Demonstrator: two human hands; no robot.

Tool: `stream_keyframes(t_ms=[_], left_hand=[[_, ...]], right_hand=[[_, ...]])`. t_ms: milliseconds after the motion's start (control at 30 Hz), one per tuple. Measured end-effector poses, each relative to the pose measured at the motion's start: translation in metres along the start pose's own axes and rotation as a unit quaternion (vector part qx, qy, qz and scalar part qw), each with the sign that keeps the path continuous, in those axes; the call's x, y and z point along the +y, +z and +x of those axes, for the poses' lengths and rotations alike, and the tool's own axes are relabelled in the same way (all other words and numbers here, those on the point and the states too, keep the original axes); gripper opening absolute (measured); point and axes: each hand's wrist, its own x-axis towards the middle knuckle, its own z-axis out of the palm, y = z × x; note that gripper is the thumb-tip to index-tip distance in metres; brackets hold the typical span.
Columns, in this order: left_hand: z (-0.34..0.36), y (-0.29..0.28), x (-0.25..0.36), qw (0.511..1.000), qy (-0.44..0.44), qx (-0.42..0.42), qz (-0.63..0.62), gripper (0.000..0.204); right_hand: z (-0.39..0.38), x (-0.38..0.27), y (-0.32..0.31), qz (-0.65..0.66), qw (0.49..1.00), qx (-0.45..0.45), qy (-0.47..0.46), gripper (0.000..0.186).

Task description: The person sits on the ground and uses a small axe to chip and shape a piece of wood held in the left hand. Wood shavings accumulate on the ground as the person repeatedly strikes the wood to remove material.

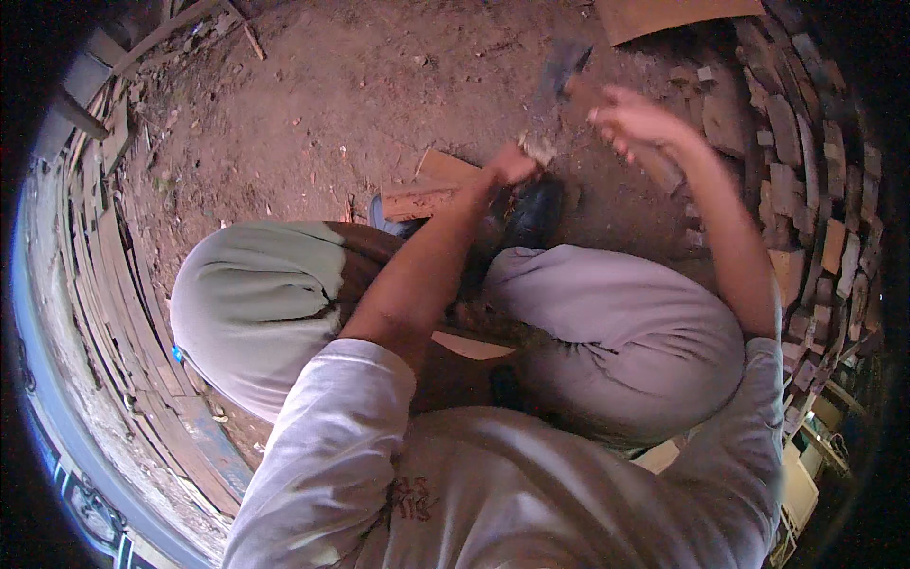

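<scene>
- Head view, looking down over a crouching person: a dark, flat-bladed hatchet-like tool [561, 68] is raised above the dirt floor [360, 95], blade uppermost and motion-blurred, so its exact form cannot be told.
- Right hand [630, 119] is up beside the tool's blade; its fingers [607, 121] are curled, apparently around a reddish brick piece [654, 161] that runs down and to the right from the palm. Blur hides the exact grip.
- Left hand [512, 163] sits just below the tool, fingers together in a fist around a pale, rough lump [540, 147]. Whether this lump is the tool's handle end or a separate fragment cannot be told.
- Both hands are close together, above a black shoe [533, 213] planted on the floor.
- Just left of the shoe lies a flat reddish brick [417, 201], partly resting on a thin brown board [445, 169].
- Bent knees in pale trousers [616, 332] fill the middle of the frame, with the grey-white sleeves [332, 446] of the shirt below them.
- Along the right rim, stacked bricks [806, 180] form a curving pile; along the left rim, long wooden slats [104, 284] lie layered.
- At the top edge, a sheet of brown cardboard [664, 14] lies on the dirt.
</scene>
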Motion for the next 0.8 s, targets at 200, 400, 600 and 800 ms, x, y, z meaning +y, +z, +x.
stream_keyframes(t_ms=[200,400,600,800], left_hand=[[0.025,-0.019,0.039,0.991,0.078,0.075,-0.075,0.020],[0.014,-0.005,0.031,0.979,0.145,0.144,0.012,0.021],[0.006,0.006,0.037,0.984,0.122,0.127,0.002,0.027],[0.030,0.010,0.014,0.975,0.170,0.136,0.031,0.028]], right_hand=[[-0.035,-0.044,-0.063,0.097,0.979,0.108,-0.141,0.036],[-0.082,-0.020,-0.046,0.184,0.976,0.048,-0.101,0.022],[-0.072,0.027,-0.017,0.193,0.981,-0.017,-0.027,0.021],[-0.063,0.036,-0.010,0.167,0.984,-0.066,0.013,0.020]])
